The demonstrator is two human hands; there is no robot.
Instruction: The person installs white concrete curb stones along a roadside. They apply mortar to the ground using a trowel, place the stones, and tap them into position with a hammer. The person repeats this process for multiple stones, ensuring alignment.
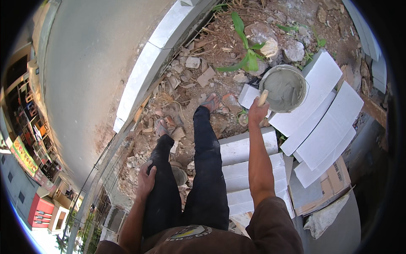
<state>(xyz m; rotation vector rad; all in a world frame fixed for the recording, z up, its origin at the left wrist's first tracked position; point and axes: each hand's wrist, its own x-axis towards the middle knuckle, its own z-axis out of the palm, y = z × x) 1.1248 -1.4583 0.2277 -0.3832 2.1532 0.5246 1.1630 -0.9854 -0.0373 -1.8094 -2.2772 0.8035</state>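
My right hand (257, 111) is closed round the wooden handle of a trowel (263, 98) at the rim of a bucket (305, 91). The trowel's blade does not show. Wet grey mortar (284, 89) fills much of the bucket, and its surface is smeared and uneven. White lightweight blocks (323, 74) lie right beside the bucket. Lower on the left, my left hand (146, 180) rests on my dark trouser leg, its fingers loosely spread and holding nothing.
Several more white blocks (249, 148) are stacked near my right leg, with others (330, 122) leaning at the right. Broken rubble (179, 80) covers the soil round my sandalled feet. A low wall of white blocks (146, 63) borders the grey road (97, 55). A green plant (251, 59) grows ahead.
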